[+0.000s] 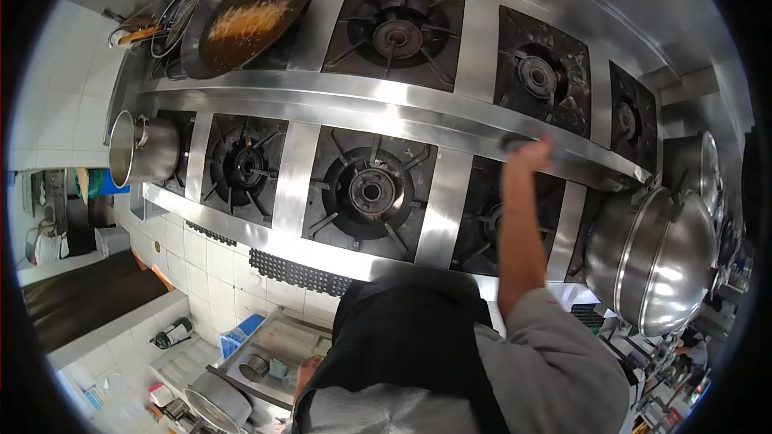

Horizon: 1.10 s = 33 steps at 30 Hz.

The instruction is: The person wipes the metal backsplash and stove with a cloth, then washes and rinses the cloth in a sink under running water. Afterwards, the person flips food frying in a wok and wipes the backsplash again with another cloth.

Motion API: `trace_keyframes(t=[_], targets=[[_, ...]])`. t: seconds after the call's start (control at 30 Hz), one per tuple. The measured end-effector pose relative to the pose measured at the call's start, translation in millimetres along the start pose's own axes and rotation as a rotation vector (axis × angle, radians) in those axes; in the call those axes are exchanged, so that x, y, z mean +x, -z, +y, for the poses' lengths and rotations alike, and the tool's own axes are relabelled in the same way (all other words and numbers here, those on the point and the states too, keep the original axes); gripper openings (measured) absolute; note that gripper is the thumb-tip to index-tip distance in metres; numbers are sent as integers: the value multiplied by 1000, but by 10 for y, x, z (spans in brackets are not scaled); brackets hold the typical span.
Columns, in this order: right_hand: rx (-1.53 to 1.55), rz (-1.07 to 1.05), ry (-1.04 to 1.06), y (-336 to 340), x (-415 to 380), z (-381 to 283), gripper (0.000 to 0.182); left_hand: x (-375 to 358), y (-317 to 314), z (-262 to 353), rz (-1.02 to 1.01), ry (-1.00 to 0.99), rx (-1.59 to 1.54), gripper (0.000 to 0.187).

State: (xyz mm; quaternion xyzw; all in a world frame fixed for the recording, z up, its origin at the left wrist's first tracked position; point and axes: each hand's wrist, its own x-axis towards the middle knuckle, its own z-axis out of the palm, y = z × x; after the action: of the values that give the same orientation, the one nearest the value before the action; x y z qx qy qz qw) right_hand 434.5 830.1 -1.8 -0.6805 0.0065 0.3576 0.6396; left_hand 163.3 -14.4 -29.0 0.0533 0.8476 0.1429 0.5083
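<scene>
My right arm reaches out over the front row of burners to the raised steel ledge of the stove. There my right hand, blurred by motion, is closed on a dark grey cloth at the ledge's front face. Below the hand lies a front burner, partly covered by my forearm. Low beside my apron, my left hand shows only in part and its fingers are hidden. It hangs near a steel counter with a small pot.
A wide pan of brown liquid with orange bits stands at the back left, strainers beside it. One steel pot is at the left end. Large steel bowls stand at the right. Black perforated mats show along the stove's front.
</scene>
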Motion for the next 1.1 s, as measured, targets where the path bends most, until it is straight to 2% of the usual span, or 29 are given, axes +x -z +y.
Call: trace_keyframes(t=[0.07, 0.1, 0.17, 0.2, 0.23, 0.27, 0.3, 0.33, 0.37, 0.47, 0.6, 0.7, 0.73, 0.8, 0.87, 0.9, 0.93, 0.97, 1.0, 1.07, 1.1], targets=[[-31, -76, -85, -260, -464, 697, 101, 228, 97, -23, -109, -137, -106, 32], [-131, -45, -171, -440, -992, 790, 107, 314, 161, -37, -166, -202, -157, 32], [-382, 3, -319, -802, -1865, 1087, 115, 462, 345, 251, -31, -24, -487, 30], [-278, -233, -458, -876, -2134, 1229, 115, 542, 447, 459, 38, 67, -648, 30], [-209, -323, -539, -955, -2597, 1195, 114, 578, 530, 642, 83, 33, -590, 31], [-203, -302, -664, -1096, -2958, 1241, 108, 517, 576, 959, 130, -2, -538, 32], [39, -705, -704, -1148, -3015, 1768, 105, 392, 616, 1353, 179, -38, -489, 33], [9, -668, -861, -1215, -3216, 1673, 104, 184, 664, 1839, 210, 51, -431, 36], [-20, -630, -1018, -1255, -3382, 1534, 103, 218, 697, 1874, 212, 15, -423, 37], [44, -609, -1023, -1247, -3236, 1602, 103, 254, 785, 1932, 212, -65, -339, 39], [108, -558, -723, -673, -2254, 712, 104, 553, 766, 1427, 77, -176, -291, 39], [147, -453, -542, -181, -1162, 167, 106, 853, 699, 1117, -18, -249, 25, 40], [122, -362, -444, -26, -825, -49, 111, 891, 684, 1090, -40, -274, 108, 40], [173, -261, -301, 318, -126, -450, 106, 947, 723, 1112, -70, -296, 167, 40], [204, -193, -42, 606, 616, -784, 93, 930, 760, 1143, -75, -279, 114, 40], [207, -225, 219, 736, 1396, -634, 81, 885, 761, 1152, -61, -239, 23, 40], [332, -359, 94, 868, 1678, -750, 73, 852, 766, 1135, -43, -199, -65, 40], [167, -95, 120, 800, 1415, -1003, 64, 812, 759, 1120, -17, -161, -142, 40], [208, 11, 174, 641, 1004, -1108, 41, 775, 724, 1132, 9, -132, -199, 41], [-29, -217, 242, 549, 1133, -260, 33, 734, 681, 1164, 44, -103, -286, 41], [-131, -256, 327, 459, 938, 73, 27, 734, 660, 1184, 36, -95, -298, 41]])
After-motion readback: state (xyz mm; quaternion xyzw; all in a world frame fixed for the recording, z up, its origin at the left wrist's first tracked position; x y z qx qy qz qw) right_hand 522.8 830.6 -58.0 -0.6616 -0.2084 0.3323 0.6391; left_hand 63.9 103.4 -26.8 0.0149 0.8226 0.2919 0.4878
